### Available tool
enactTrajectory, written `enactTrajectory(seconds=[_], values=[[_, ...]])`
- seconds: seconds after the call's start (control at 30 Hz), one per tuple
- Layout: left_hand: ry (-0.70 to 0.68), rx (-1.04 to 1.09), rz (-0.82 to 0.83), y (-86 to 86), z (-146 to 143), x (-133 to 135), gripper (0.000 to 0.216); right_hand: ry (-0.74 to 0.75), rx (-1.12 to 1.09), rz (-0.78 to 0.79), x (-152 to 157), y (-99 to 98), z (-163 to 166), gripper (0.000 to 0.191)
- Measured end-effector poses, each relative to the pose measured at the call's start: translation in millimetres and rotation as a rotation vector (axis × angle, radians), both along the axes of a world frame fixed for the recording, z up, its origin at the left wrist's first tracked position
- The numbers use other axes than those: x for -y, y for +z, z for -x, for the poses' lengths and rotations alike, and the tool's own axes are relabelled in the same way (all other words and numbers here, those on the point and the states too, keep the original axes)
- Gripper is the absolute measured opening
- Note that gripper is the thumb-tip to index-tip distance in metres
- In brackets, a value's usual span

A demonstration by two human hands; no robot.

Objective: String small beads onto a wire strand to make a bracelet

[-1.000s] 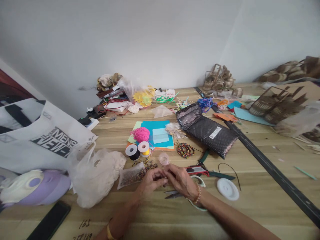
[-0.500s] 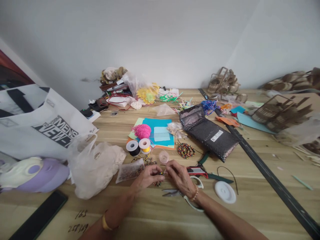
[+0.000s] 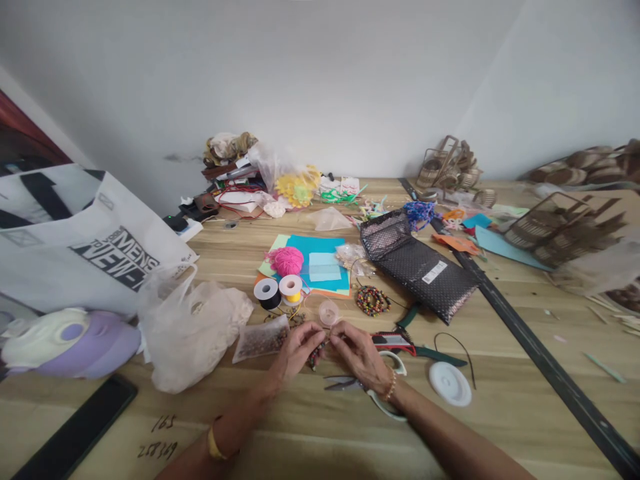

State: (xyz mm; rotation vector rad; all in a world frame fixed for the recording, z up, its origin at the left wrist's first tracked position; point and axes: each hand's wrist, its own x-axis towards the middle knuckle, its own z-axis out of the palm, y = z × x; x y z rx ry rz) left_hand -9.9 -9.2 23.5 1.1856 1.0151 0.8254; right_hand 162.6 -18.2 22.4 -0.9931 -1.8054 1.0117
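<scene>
My left hand [image 3: 295,349] and my right hand [image 3: 361,353] meet over the wooden table [image 3: 500,400], fingers pinched together on a short string of dark beads [image 3: 315,355] that hangs between them. A clear bag of small beads [image 3: 261,338] lies just left of my left hand. A small pink lidded cup [image 3: 329,312] stands just beyond my fingertips. A coil of multicoloured beads [image 3: 372,301] lies farther back on the right. Small scissors [image 3: 343,383] lie under my right wrist.
Two thread spools [image 3: 278,291], pink yarn [image 3: 286,261] and coloured paper sheets [image 3: 320,267] sit behind my hands. A black padded envelope [image 3: 417,265], pliers [image 3: 425,350] and a white lid [image 3: 449,384] lie right. A plastic bag [image 3: 190,327], tote bag [image 3: 90,247] and phone [image 3: 75,433] lie left.
The view has shifted slightly. My hands have stayed together, and the beaded string now hangs lower between my fingers.
</scene>
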Motion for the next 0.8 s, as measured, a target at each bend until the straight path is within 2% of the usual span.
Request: enactTrajectory(seconds=[0.27,0.43,0.63,0.8], values=[[0.019,-0.043,-0.065,0.6,-3.2,2.9,0.035,-0.038,-0.008,0.022,-0.5,-3.3,0.7,0.028],[-0.033,-0.010,-0.071,0.9,-2.7,0.9,0.032,-0.021,-0.049,0.048,0.8,-4.2,1.2,0.025],[-0.019,-0.116,-0.102,-3.2,1.6,0.4,0.026,-0.072,-0.011,-0.026,0.0,-2.2,-0.1,0.024],[-0.019,-0.135,-0.143,0.4,3.0,-0.1,0.018,-0.051,-0.035,-0.018,-1.0,-2.1,-0.9,0.023]])
